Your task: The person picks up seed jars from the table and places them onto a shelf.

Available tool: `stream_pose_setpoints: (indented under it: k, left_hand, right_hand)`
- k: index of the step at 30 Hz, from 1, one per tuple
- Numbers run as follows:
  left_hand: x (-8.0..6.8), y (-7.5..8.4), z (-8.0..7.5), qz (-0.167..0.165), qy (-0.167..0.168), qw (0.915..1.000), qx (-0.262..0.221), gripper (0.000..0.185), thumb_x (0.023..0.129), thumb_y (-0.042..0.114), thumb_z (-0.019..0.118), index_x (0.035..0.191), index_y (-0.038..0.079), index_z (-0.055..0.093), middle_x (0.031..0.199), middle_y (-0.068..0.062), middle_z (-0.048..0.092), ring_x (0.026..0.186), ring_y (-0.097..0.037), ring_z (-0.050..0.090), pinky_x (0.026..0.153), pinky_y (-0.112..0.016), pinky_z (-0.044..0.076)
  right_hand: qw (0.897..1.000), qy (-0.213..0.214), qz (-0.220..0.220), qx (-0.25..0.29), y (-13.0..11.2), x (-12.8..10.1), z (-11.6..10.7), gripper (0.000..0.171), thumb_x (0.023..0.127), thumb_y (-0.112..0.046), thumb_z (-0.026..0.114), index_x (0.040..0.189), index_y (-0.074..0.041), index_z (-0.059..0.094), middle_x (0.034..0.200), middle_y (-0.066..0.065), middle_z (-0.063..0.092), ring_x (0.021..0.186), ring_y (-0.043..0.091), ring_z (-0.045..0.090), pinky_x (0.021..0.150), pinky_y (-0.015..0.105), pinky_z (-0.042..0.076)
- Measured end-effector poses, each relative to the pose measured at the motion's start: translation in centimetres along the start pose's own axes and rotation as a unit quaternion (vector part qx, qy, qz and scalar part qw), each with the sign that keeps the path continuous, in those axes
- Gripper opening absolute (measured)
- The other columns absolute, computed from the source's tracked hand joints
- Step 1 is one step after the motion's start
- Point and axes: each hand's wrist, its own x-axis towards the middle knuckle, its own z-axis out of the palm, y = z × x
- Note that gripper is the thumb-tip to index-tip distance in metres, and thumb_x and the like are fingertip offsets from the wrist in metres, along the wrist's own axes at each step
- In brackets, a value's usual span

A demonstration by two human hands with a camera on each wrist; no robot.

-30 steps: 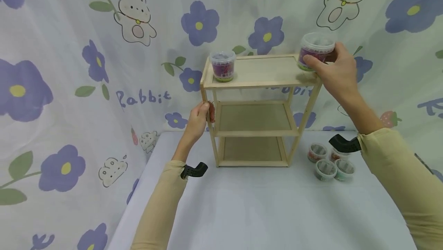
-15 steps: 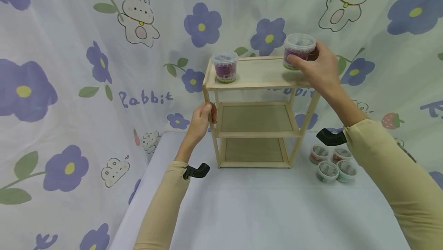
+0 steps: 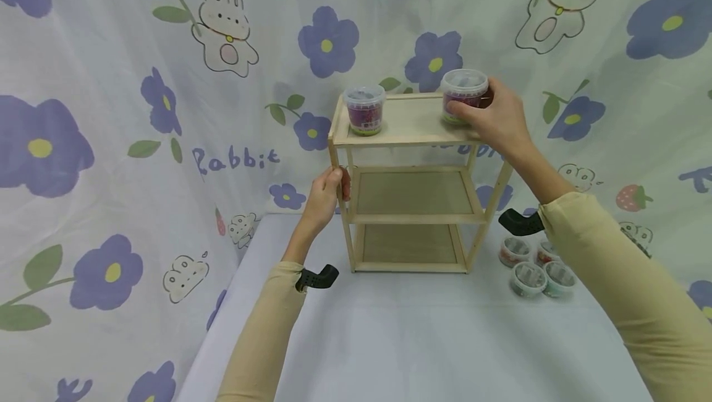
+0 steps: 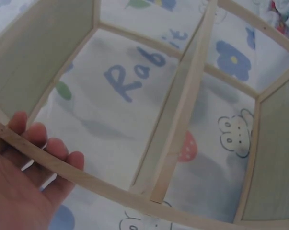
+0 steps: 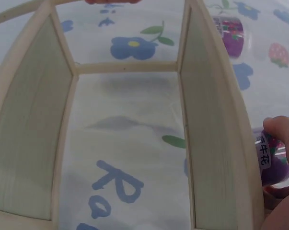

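Note:
A three-tier wooden shelf (image 3: 414, 219) stands on the table. My left hand (image 3: 324, 196) grips its left front post; in the left wrist view the fingers (image 4: 58, 148) curl round that wooden bar. My right hand (image 3: 497, 119) holds a clear plastic tub (image 3: 464, 82) with a purple label by its side, at the right part of the top board. Its base shows right at the board. In the right wrist view the held tub (image 5: 273, 160) sits against the board's edge, thumb along its side. A similar tub (image 3: 364, 111) stands on the top board's left end.
Several small clear tubs (image 3: 528, 278) are grouped on the white table (image 3: 411, 340), right of the shelf. Behind hangs a curtain (image 3: 222, 111) printed with flowers and rabbits. The middle shelf board (image 3: 414, 193) and bottom board (image 3: 411, 244) lie below the top one.
My right hand has carried its tub leftward and then down onto the top board's right part. The left hand stays on the post. The view has shifted slightly.

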Motion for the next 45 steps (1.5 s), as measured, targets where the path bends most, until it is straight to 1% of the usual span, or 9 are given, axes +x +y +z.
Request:
stream_pose_setpoints:
  k: [4,9,15,21,23,28,34,37,45]
  left_hand:
    - [-0.1,0.0,0.0,0.008,-0.001,0.9999,0.006,0.04,0.106,0.012,0.03,0.094,-0.022,0.047,0.082,-0.042,0.047,0.069,-0.046,0.048,0.069,-0.056,0.048]
    - [0.0,-0.1,0.1,0.013,-0.004,0.9999,0.011,0.041,0.106,0.014,0.03,0.094,-0.021,0.048,0.082,-0.042,0.048,0.07,-0.049,0.048,0.07,-0.058,0.048]
    - [0.0,-0.2,0.0,0.015,-0.005,0.9997,0.016,0.041,0.106,0.015,0.03,0.093,-0.02,0.048,0.081,-0.041,0.048,0.071,-0.051,0.048,0.07,-0.06,0.047]
    - [0.0,0.0,0.1,0.016,-0.005,0.9997,0.017,0.041,0.106,0.014,0.03,0.094,-0.021,0.048,0.081,-0.042,0.048,0.073,-0.057,0.047,0.07,-0.06,0.046]
    - [0.0,0.1,0.1,0.015,-0.004,0.9997,0.018,0.041,0.106,0.015,0.03,0.094,-0.021,0.048,0.081,-0.042,0.048,0.073,-0.055,0.048,0.07,-0.06,0.046]
    - [0.0,0.1,0.0,0.007,0.002,0.9998,0.021,0.042,0.106,0.015,0.03,0.094,-0.02,0.048,0.082,-0.041,0.049,0.069,-0.046,0.051,0.072,-0.058,0.048]
    - [-0.1,0.2,0.1,0.003,0.003,0.9998,0.018,0.04,0.106,0.014,0.03,0.094,-0.02,0.048,0.083,-0.041,0.048,0.071,-0.048,0.05,0.072,-0.057,0.047]
    - [-0.1,0.2,0.0,0.003,0.002,0.9998,0.018,0.04,0.106,0.014,0.03,0.094,-0.02,0.048,0.083,-0.041,0.048,0.071,-0.047,0.05,0.072,-0.058,0.047]
    - [-0.1,0.0,0.0,0.006,0.001,0.9999,0.016,0.04,0.105,0.014,0.03,0.094,-0.021,0.048,0.082,-0.042,0.048,0.07,-0.048,0.05,0.071,-0.059,0.047]
  right_hand:
    - [1.0,-0.006,0.007,-0.01,0.1,-0.1,0.1,0.077,0.087,-0.045,0.071,0.147,-0.007,0.041,0.141,0.014,0.053,0.125,0.028,0.053,0.107,0.044,0.043]
    - [1.0,-0.018,0.008,-0.023,0.0,-0.1,0.1,0.079,0.089,-0.042,0.068,0.15,-0.005,0.035,0.144,0.016,0.049,0.128,0.031,0.051,0.108,0.046,0.042]
    - [0.998,-0.044,0.027,-0.026,-0.3,0.1,0.0,0.085,0.09,-0.041,0.065,0.154,-0.002,0.023,0.151,0.02,0.039,0.136,0.037,0.042,0.113,0.051,0.035]
    - [0.996,-0.065,0.047,-0.027,-0.3,0.4,-0.2,0.089,0.092,-0.042,0.062,0.155,-0.002,0.015,0.155,0.022,0.032,0.139,0.039,0.038,0.115,0.052,0.031]
    - [0.996,-0.068,0.049,-0.029,-0.4,0.4,-0.3,0.09,0.091,-0.043,0.062,0.155,-0.002,0.014,0.154,0.023,0.032,0.139,0.039,0.038,0.114,0.053,0.032]
    - [0.996,-0.074,0.052,-0.028,-0.5,0.4,-0.2,0.092,0.09,-0.044,0.064,0.154,-0.001,0.015,0.153,0.023,0.033,0.138,0.038,0.039,0.114,0.051,0.033]
    - [0.996,-0.074,0.044,-0.029,-0.3,0.4,-0.3,0.092,0.09,-0.042,0.065,0.155,-0.001,0.014,0.155,0.023,0.031,0.14,0.038,0.037,0.115,0.052,0.031]
    - [0.996,-0.08,0.046,-0.023,-0.3,0.4,-0.4,0.093,0.09,-0.041,0.066,0.155,-0.002,0.012,0.155,0.022,0.03,0.14,0.037,0.036,0.115,0.051,0.031]
    - [0.991,-0.116,0.068,0.023,-0.8,0.4,-1.1,0.094,0.091,-0.035,0.066,0.157,-0.005,0.006,0.158,0.02,0.025,0.142,0.035,0.032,0.117,0.05,0.028]
